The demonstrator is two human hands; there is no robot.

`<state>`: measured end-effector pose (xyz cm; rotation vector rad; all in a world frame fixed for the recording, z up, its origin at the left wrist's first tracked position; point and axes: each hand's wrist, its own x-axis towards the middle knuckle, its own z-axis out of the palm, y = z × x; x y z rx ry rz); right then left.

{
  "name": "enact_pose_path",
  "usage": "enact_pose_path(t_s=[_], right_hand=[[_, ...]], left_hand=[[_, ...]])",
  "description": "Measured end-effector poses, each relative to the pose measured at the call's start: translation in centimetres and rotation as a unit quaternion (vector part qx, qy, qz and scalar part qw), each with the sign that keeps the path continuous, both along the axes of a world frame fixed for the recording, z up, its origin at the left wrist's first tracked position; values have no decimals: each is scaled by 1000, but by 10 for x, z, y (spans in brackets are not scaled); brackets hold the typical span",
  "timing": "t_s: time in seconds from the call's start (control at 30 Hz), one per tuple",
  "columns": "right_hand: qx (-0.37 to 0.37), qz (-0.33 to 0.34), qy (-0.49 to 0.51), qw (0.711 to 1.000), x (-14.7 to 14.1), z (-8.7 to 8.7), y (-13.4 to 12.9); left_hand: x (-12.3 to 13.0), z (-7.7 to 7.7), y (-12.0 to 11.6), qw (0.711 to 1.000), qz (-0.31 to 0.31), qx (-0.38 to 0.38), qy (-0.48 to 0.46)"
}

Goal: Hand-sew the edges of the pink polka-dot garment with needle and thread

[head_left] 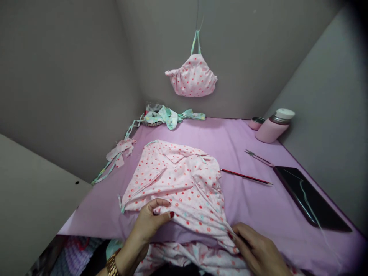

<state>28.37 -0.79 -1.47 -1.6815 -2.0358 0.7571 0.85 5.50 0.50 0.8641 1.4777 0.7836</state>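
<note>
R hand point(255, 245) pinching corner of pink dotted cloth point(184, 184), L hand point(149, 220) holding near edge, cloth spread on purple tablecloth point(238, 145), blk phone point(307, 197) & red pencil point(247, 176) to R, pink bottle point(269, 130) farther, dotted piece point(195, 78) hanging by wall point(244, 57)

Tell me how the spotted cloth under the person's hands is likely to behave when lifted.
The cloth will probably be floppy, since it lies in soft creases and folds. It looks thin, so likely light for its size; the right hand pinches just its edge. Lifting might nudge the pencil, whose end meets the cloth.
</note>
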Motion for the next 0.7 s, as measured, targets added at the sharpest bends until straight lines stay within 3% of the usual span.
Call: enact_pose_path(t_s=[0.27,0.7], right_hand=[[11,13,-14,1000,4,-7,0],[12,22,-3,1000,4,-1,0]], left_hand=[[-1,3,1,1000,14,-3,-9],[-5,6,-4,1000,-17,22,-12]])
